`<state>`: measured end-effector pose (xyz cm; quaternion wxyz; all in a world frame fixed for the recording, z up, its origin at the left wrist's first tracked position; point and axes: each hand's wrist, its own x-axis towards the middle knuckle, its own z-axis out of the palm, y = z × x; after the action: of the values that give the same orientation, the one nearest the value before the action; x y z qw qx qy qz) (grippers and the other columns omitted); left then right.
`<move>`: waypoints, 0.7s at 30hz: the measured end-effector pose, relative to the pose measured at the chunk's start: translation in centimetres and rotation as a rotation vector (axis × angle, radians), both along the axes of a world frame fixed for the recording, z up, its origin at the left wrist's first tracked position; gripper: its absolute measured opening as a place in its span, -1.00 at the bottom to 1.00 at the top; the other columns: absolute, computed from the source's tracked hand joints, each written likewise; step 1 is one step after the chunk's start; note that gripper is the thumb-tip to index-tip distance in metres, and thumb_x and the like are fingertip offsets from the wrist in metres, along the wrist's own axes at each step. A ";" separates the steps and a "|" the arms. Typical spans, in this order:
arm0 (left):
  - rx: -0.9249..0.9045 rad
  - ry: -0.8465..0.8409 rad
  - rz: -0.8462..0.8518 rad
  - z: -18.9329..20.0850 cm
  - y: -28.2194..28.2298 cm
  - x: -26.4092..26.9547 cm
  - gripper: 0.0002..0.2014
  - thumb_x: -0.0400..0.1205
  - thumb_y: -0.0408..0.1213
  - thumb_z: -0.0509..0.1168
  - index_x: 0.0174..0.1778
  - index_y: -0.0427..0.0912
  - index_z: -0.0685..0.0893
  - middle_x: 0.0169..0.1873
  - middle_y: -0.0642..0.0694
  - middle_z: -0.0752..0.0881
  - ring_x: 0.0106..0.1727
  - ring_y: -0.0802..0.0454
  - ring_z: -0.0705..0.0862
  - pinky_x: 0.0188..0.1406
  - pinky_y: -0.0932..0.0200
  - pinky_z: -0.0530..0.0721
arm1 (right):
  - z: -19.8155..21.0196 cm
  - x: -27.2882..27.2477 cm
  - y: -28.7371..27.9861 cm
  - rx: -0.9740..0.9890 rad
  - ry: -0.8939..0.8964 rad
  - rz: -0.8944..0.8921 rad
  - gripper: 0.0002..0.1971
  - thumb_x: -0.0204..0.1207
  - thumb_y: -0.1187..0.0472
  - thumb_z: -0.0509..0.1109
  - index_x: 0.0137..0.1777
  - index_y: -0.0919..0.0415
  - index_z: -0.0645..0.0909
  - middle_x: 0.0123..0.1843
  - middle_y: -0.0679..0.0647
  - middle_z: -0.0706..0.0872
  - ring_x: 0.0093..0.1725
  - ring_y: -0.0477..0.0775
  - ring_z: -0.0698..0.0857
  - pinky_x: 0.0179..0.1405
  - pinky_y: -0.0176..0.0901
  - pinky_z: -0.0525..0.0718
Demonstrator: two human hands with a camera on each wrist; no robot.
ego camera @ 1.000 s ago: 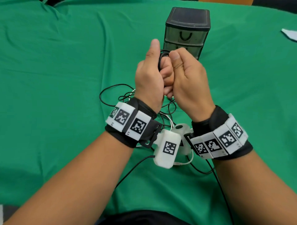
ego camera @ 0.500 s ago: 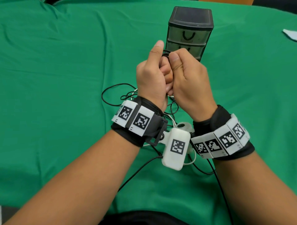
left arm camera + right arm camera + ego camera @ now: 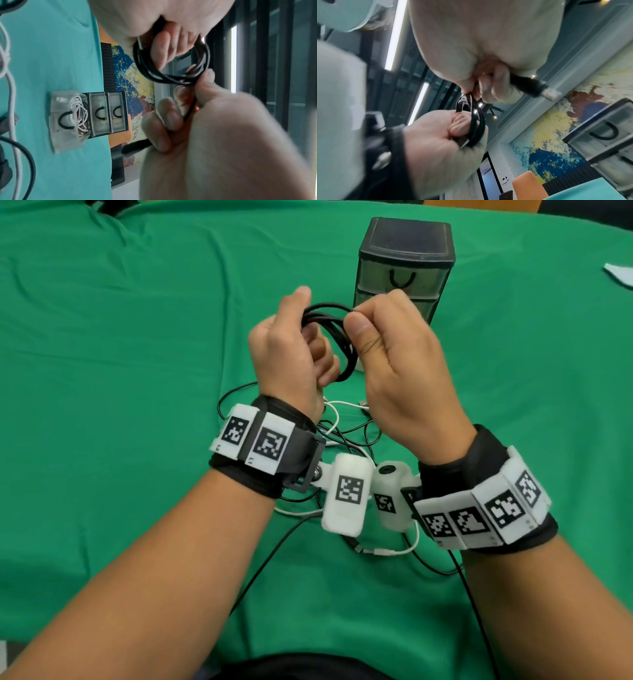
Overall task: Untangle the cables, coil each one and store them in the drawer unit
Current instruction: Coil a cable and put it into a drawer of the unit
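Coiling of one black cable (image 3: 329,337) looks nearly finished: both hands, left hand (image 3: 287,354) and right hand (image 3: 394,364), grip its loops above the bench (image 3: 102,371). White cable seems already stowed in the drawer unit's (image 3: 406,268) open bottom drawer; more tangled cables (image 3: 346,426) remain below.

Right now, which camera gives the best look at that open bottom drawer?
The left wrist view: the pulled-out bottom drawer shows whole, with white cable coiled inside. In the head view the hands hide it, leaving only the upper drawers. The right wrist view catches only closed drawer fronts at its edge.
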<state>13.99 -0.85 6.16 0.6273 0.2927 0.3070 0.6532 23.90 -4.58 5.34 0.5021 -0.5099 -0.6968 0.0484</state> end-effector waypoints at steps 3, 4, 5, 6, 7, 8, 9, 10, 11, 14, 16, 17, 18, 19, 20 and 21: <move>0.000 0.056 -0.106 -0.9 -0.1 0.0 -0.49 0.77 -0.20 0.13 -0.54 -0.09 0.21 -0.71 0.02 0.11 -0.77 0.14 0.07 -0.67 0.45 0.08 | 0.3 1.3 0.5 -0.178 0.032 0.036 -0.77 0.74 0.10 0.17 -0.15 0.13 0.49 -0.35 -0.17 0.44 -0.35 -0.25 0.40 -0.27 -0.26 0.36; -0.005 0.066 -0.138 -1.1 -0.1 0.0 -0.50 0.78 -0.15 0.12 -0.52 -0.09 0.23 -0.71 0.03 0.11 -0.77 0.13 0.07 -0.68 0.45 0.06 | 0.2 1.9 0.7 -0.235 0.055 0.059 -0.76 0.72 0.09 0.18 -0.12 0.16 0.55 -0.42 -0.21 0.47 -0.38 -0.27 0.41 -0.28 -0.24 0.36; -0.011 0.064 -0.169 -1.4 -0.1 0.0 -0.51 0.78 -0.11 0.12 -0.50 -0.09 0.24 -0.71 0.04 0.12 -0.76 0.14 0.07 -0.69 0.44 0.04 | 0.1 2.4 0.9 -0.279 0.087 0.081 -0.76 0.72 0.11 0.19 -0.05 0.19 0.62 -0.45 -0.30 0.53 -0.39 -0.32 0.45 -0.29 -0.30 0.37; -0.016 0.049 -0.200 -1.5 -0.1 -0.2 -0.52 0.78 -0.07 0.11 -0.48 -0.08 0.26 -0.71 0.06 0.13 -0.76 0.16 0.07 -0.71 0.42 0.02 | -0.1 2.8 1.0 -0.311 0.123 0.102 -0.77 0.72 0.17 0.21 0.07 0.24 0.68 -0.46 -0.42 0.56 -0.38 -0.38 0.50 -0.28 -0.41 0.38; -0.019 0.026 -0.232 -1.5 -0.2 -0.2 -0.53 0.78 -0.04 0.11 -0.47 -0.08 0.26 -0.71 0.08 0.13 -0.75 0.18 0.08 -0.73 0.40 0.01 | -0.2 3.1 1.1 -0.329 0.162 0.123 -0.78 0.72 0.25 0.22 0.20 0.26 0.68 -0.44 -0.49 0.58 -0.37 -0.42 0.53 -0.26 -0.53 0.38; -0.018 0.004 -0.259 -1.4 -0.2 -0.3 -0.53 0.78 -0.03 0.10 -0.46 -0.08 0.27 -0.72 0.09 0.14 -0.75 0.19 0.08 -0.74 0.38 0.01 | -0.3 3.2 1.1 -0.326 0.207 0.140 -0.76 0.70 0.32 0.25 0.26 0.25 0.67 -0.39 -0.46 0.61 -0.37 -0.40 0.54 -0.28 -0.54 0.41; -0.012 -0.015 -0.277 -1.3 -0.3 -0.3 -0.54 0.78 -0.05 0.09 -0.45 -0.08 0.27 -0.72 0.10 0.15 -0.75 0.20 0.08 -0.76 0.38 0.01 | -0.4 3.2 1.1 -0.311 0.259 0.146 -0.76 0.67 0.35 0.28 0.26 0.22 0.67 -0.33 -0.35 0.65 -0.38 -0.33 0.54 -0.29 -0.52 0.45; -0.007 -0.029 -0.286 -1.2 -0.2 -0.4 -0.55 0.79 -0.07 0.09 -0.44 -0.08 0.26 -0.72 0.10 0.15 -0.75 0.20 0.08 -0.76 0.37 0.01 | -0.5 3.1 1.2 -0.293 0.319 0.140 -0.79 0.63 0.36 0.33 0.19 0.20 0.68 -0.27 -0.23 0.68 -0.37 -0.27 0.54 -0.30 -0.44 0.51; -0.003 -0.037 -0.289 -1.0 -0.2 -0.4 -0.56 0.79 -0.09 0.08 -0.44 -0.08 0.26 -0.72 0.11 0.15 -0.75 0.21 0.07 -0.76 0.37 0.01 | -0.6 3.0 1.3 -0.282 0.368 0.129 -0.85 0.59 0.37 0.39 0.10 0.19 0.69 -0.25 -0.10 0.70 -0.35 -0.20 0.58 -0.30 -0.36 0.57; 0.005 -0.013 -0.265 -0.6 -0.1 -0.2 -0.56 0.80 -0.12 0.08 -0.44 -0.09 0.28 -0.69 0.09 0.14 -0.73 0.19 0.06 -0.73 0.36 -0.01 | -0.9 2.4 1.4 -0.306 0.383 0.092 -0.92 0.48 0.38 0.54 -0.08 0.23 0.74 -0.21 0.03 0.80 -0.25 -0.17 0.69 -0.14 -0.26 0.69; 0.015 0.052 -0.220 -0.7 -0.1 0.1 -0.56 0.81 -0.11 0.08 -0.44 -0.09 0.29 -0.66 0.07 0.13 -0.70 0.17 0.04 -0.70 0.34 -0.02 | -0.8 2.3 1.2 -0.349 0.379 0.092 -0.90 0.44 0.41 0.52 -0.08 0.28 0.80 -0.17 0.11 0.84 -0.22 -0.15 0.71 -0.06 -0.18 0.73; 0.022 0.087 -0.197 -0.7 -0.1 0.2 -0.56 0.81 -0.10 0.08 -0.43 -0.09 0.29 -0.65 0.06 0.12 -0.68 0.16 0.03 -0.69 0.34 -0.01 | -0.8 2.4 1.2 -0.371 0.381 0.082 -0.84 0.43 0.45 0.47 -0.07 0.27 0.82 -0.17 0.12 0.85 -0.22 -0.16 0.71 -0.05 -0.17 0.73; 0.027 0.114 -0.180 -0.8 -0.1 0.3 -0.56 0.81 -0.10 0.08 -0.42 -0.09 0.29 -0.63 0.06 0.12 -0.66 0.15 0.02 -0.69 0.34 -0.01 | -0.7 2.4 1.1 -0.398 0.392 0.074 -0.78 0.39 0.46 0.41 -0.08 0.24 0.83 -0.17 0.13 0.85 -0.22 -0.15 0.70 -0.03 -0.12 0.74; 0.028 0.129 -0.169 -0.9 0.0 0.3 -0.56 0.81 -0.09 0.08 -0.42 -0.09 0.29 -0.63 0.05 0.12 -0.65 0.14 0.02 -0.69 0.34 0.01 | -0.6 2.4 1.0 -0.430 0.413 0.076 -0.74 0.35 0.43 0.36 -0.09 0.20 0.83 -0.17 0.16 0.85 -0.20 -0.11 0.69 0.03 -0.03 0.75; 0.026 0.131 -0.164 -0.9 0.0 0.4 -0.56 0.81 -0.08 0.07 -0.42 -0.09 0.29 -0.63 0.05 0.12 -0.65 0.14 0.02 -0.70 0.35 0.02 | -0.4 2.3 1.0 -0.460 0.448 0.095 -0.72 0.30 0.38 0.33 -0.11 0.17 0.83 -0.15 0.20 0.84 -0.16 -0.04 0.70 0.10 0.07 0.75; 0.023 0.129 -0.163 -0.9 0.1 0.3 -0.56 0.81 -0.08 0.07 -0.42 -0.09 0.28 -0.63 0.05 0.12 -0.66 0.14 0.02 -0.70 0.36 0.03 | -0.3 2.3 0.9 -0.488 0.496 0.127 -0.71 0.26 0.35 0.31 -0.11 0.17 0.81 -0.13 0.24 0.83 -0.13 0.04 0.71 0.17 0.15 0.73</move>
<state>14.33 -0.77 5.27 0.6538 0.3652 0.3147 0.5832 26.23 -3.64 5.02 0.5155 -0.5431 -0.5519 0.3671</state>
